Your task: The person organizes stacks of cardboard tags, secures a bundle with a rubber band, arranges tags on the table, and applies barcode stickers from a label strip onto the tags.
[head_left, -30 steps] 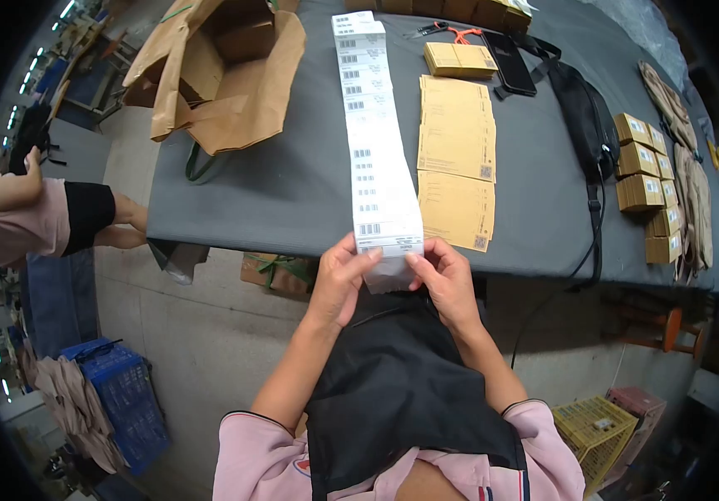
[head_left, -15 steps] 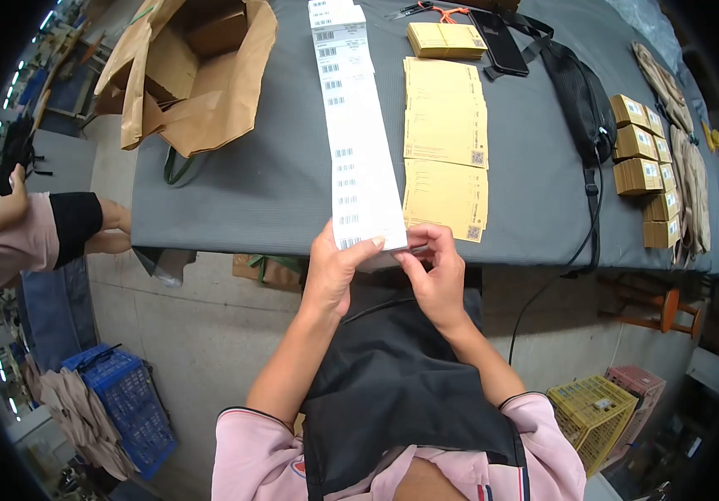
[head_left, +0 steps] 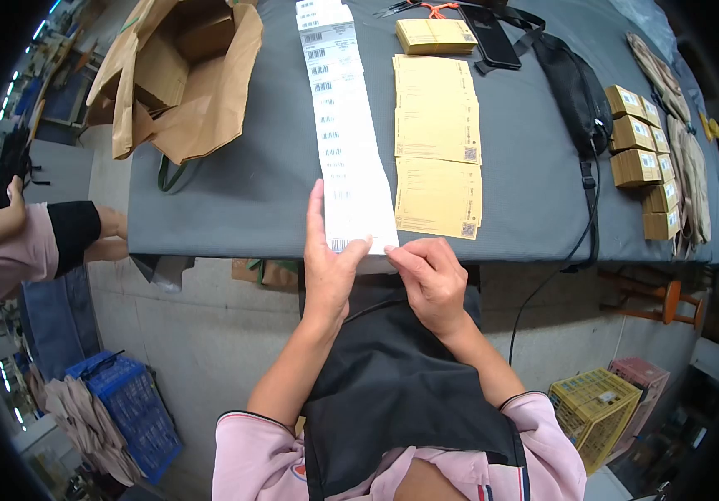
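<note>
A long white strip of barcode labels [head_left: 353,154] runs over the grey table [head_left: 242,221] toward me, its near end at the table's front edge. My left hand [head_left: 327,271] is closed on the strip's near left side, thumb on top and one finger stretched along its edge. At the near right corner my right hand [head_left: 433,271] pinches the strip between thumb and fingertips. Just right of the strip lie overlapping yellow printed cards [head_left: 436,125], with a banded bundle of yellow cards [head_left: 433,37] beyond them.
An open brown paper bag [head_left: 217,108] stands at the left. A phone [head_left: 490,37], a black bag [head_left: 568,92] with a strap, and several card bundles [head_left: 636,171] lie to the right. Below are a blue crate [head_left: 138,417] and a yellow crate [head_left: 593,409]. Another person [head_left: 21,238] is at far left.
My right hand's fingers have closed together at the strip's corner. My left index finger has stretched forward along the strip's edge. Different barcode rows show near my hands, and the view has shifted slightly.
</note>
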`<state>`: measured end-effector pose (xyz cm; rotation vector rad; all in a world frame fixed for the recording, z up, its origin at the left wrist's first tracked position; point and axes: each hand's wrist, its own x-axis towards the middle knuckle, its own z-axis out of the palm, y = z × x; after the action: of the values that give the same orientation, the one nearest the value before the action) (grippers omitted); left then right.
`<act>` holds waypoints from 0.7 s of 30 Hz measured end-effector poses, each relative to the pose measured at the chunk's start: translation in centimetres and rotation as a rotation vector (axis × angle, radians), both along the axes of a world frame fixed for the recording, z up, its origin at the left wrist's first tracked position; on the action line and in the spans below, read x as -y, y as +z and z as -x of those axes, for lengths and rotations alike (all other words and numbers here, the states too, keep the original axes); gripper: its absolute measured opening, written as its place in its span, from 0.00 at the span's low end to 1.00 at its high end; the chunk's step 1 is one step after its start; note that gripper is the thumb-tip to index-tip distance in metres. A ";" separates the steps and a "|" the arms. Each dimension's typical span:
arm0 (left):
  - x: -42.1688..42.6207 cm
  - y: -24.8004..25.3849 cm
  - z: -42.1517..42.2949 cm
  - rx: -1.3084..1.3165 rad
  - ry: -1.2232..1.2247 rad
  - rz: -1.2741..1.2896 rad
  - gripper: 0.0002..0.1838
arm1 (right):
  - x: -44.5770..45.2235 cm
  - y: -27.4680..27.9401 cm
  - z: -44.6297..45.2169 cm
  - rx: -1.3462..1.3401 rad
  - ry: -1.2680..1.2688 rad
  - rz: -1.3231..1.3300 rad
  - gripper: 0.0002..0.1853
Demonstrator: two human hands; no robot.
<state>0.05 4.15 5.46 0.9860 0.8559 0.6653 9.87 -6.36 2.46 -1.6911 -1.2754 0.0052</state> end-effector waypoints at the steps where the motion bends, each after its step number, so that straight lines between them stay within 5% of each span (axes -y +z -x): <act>1: 0.1 0.2 -0.1 -0.016 0.005 0.016 0.43 | 0.0 0.0 0.0 0.073 -0.023 -0.019 0.17; 5: 0.2 -0.8 -0.2 0.050 0.039 0.003 0.39 | 0.2 -0.8 -0.1 0.267 -0.063 -0.098 0.17; 11: -0.2 -1.7 0.7 -0.014 0.010 0.039 0.18 | 1.4 -0.6 1.0 0.234 -0.029 -0.107 0.14; 15: -1.5 -1.6 1.1 -0.106 -0.009 0.021 0.13 | 2.3 1.0 0.6 -0.057 -0.103 -0.088 0.09; 19: -2.2 -2.3 1.1 -0.268 0.015 -0.194 0.11 | 2.9 1.2 -4.3 -0.735 -0.268 0.047 0.03; 21: -2.1 -2.4 0.5 -0.468 -0.060 -0.592 0.12 | 2.4 1.1 -6.5 -0.939 -0.221 0.035 0.04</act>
<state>-0.48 6.29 3.09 1.7415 1.0534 0.6600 16.39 -8.72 3.53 -1.5379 -0.3844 0.6181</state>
